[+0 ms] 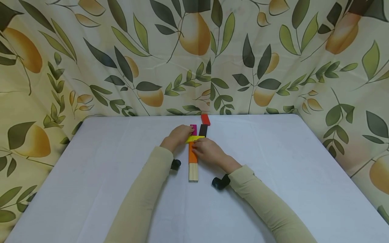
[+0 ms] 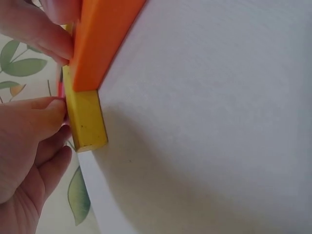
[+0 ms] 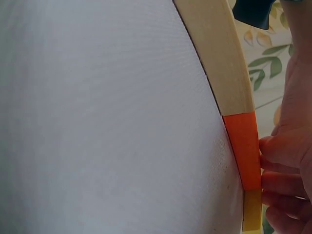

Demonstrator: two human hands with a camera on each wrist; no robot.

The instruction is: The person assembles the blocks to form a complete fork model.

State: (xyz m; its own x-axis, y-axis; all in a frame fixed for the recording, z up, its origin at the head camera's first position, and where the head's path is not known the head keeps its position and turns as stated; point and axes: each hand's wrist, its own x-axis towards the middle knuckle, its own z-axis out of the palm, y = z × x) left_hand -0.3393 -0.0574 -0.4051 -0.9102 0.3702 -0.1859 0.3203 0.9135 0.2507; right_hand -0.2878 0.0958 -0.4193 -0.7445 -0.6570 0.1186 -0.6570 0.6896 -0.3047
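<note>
My left hand (image 1: pixel 181 134) is at the magenta block (image 1: pixel 194 129), its fingertips overlapping the block's left side and top. In the left wrist view, the left thumb and fingers (image 2: pixel 46 124) lie behind the yellow block (image 2: pixel 87 119), with the magenta one mostly hidden. The yellow block lies crosswise against the end of an orange block (image 1: pixel 192 153). On the orange block's right side rest the fingertips of my right hand (image 1: pixel 211 152); in the right wrist view they touch its side near the yellow block. A plain wooden block (image 3: pixel 219 53) continues the line from the orange one.
Just right of the magenta block lies a black block (image 1: pixel 203 130), slightly slanted. Beyond it a red block (image 1: pixel 205 119) lies near the far edge of the white-covered table (image 1: pixel 91 162). A curtain with fruit and leaves (image 1: pixel 194 74) hangs behind. Dark wrist cameras (image 1: pixel 221 182) sit under the sleeves.
</note>
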